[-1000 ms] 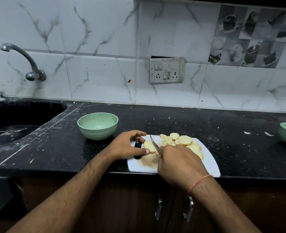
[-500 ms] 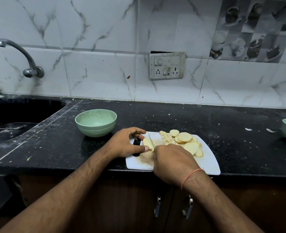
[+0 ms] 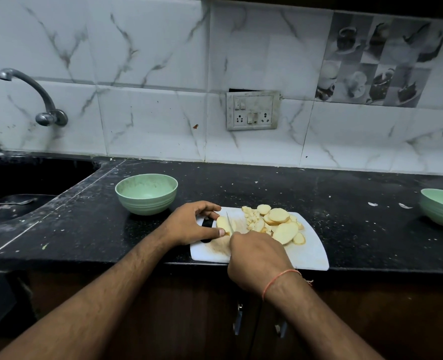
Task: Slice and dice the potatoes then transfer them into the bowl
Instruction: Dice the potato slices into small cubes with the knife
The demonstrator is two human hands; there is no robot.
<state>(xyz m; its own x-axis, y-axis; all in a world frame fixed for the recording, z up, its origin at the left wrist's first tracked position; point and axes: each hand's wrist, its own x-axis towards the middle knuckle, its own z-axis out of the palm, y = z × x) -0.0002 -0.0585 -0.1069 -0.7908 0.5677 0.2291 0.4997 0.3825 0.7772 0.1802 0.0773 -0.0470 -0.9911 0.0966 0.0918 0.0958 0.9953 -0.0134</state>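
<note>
Gripping the knife [image 3: 230,222], the right hand [image 3: 256,258] sets its blade on a potato piece [image 3: 222,225] pinched by the left hand [image 3: 192,222] on the white board [image 3: 310,252]. Slices [image 3: 280,222] lie beyond; the green bowl [image 3: 146,193] stands farther left on the table [image 3: 90,224]. No readable writing.

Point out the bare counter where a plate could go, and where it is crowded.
Free: the dark counter between the cutting board and the right bowl, and the strip behind the board up to the wall. Crowded: the board itself, with potato slices, knife, left hand, right hand, and the left bowl close by.
</note>
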